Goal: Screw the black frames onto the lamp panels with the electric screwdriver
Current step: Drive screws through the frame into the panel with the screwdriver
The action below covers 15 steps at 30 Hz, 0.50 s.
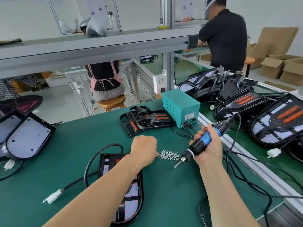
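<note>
Meanwhile, two hands sat beside the screw pile [168, 155].
The right hand [209, 145] gripped the electric screwdriver [199, 145] at 3 o'clock of the pile, bit angled toward 8 o'clock. The left hand [144, 148] touched its 9 o'clock edge, fingers curled under (pinching or not, unclear). The black-framed lamp panel [132, 191] lay at 7 o'clock, beneath that forearm.
</note>
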Motion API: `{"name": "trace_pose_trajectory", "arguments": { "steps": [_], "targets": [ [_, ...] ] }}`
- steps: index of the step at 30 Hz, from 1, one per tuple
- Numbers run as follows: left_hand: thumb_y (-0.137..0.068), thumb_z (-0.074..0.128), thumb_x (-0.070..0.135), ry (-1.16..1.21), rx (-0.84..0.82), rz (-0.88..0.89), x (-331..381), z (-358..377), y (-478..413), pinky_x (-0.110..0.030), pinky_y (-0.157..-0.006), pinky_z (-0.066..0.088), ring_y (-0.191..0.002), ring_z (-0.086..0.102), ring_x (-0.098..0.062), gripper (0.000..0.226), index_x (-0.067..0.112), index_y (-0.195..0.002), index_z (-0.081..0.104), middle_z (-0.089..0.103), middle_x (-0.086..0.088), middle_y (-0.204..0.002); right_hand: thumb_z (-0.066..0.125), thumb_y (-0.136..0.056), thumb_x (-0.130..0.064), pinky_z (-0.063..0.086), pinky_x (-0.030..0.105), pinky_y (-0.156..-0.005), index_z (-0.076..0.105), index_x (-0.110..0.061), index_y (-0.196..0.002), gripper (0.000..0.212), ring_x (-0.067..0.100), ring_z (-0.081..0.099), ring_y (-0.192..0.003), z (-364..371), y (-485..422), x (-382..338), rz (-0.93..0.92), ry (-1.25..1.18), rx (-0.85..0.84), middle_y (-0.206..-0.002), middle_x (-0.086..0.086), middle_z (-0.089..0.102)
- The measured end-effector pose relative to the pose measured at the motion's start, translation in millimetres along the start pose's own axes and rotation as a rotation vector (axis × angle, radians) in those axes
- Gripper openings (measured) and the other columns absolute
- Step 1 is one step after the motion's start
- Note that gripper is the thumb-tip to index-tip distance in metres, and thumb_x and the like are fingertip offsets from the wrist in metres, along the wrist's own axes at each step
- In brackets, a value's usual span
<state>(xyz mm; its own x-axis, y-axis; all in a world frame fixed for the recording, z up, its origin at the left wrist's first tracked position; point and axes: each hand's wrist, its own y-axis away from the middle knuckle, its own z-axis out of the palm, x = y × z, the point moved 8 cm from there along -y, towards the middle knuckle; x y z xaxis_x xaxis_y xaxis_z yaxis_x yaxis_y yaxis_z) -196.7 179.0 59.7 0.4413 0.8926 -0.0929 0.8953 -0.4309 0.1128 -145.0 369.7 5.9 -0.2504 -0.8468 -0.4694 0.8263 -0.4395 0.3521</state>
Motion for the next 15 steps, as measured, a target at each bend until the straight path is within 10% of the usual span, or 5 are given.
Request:
{"name": "trace_pose_trajectory", "arguments": {
  "steps": [8, 15],
  "targets": [
    [-0.094, 0.054, 0.012, 0.165, -0.023, -0.018, 3, 6, 2, -0.040, -0.082, 0.052, -0.094, 0.061, -0.032, 0.013, 0.008, -0.103, 0.062, 0.067, -0.011, -0.101, 0.075, -0.088, -0.033, 0.041, 0.020, -0.051, 0.064, -0.020, -0.085, 0.017, 0.008, 0.055, -0.053, 0, -4, 2, 0.012, -0.031, -0.006, -0.069, -0.007, 0.060],
    [-0.085, 0.067, 0.012, 0.903, 0.060, -0.083, -6, -11, 60, -0.019, -0.057, 0.046, -0.065, 0.064, -0.011, 0.012, 0.019, -0.078, 0.062, 0.071, 0.000, -0.068, 0.076, -0.088, -0.030, 0.039, 0.021, -0.058, 0.064, -0.020, -0.084, 0.016, 0.008, 0.055, -0.053, 6, 5, -1, 0.000, -0.045, 0.011, -0.068, -0.006, 0.061]
  ]
}}
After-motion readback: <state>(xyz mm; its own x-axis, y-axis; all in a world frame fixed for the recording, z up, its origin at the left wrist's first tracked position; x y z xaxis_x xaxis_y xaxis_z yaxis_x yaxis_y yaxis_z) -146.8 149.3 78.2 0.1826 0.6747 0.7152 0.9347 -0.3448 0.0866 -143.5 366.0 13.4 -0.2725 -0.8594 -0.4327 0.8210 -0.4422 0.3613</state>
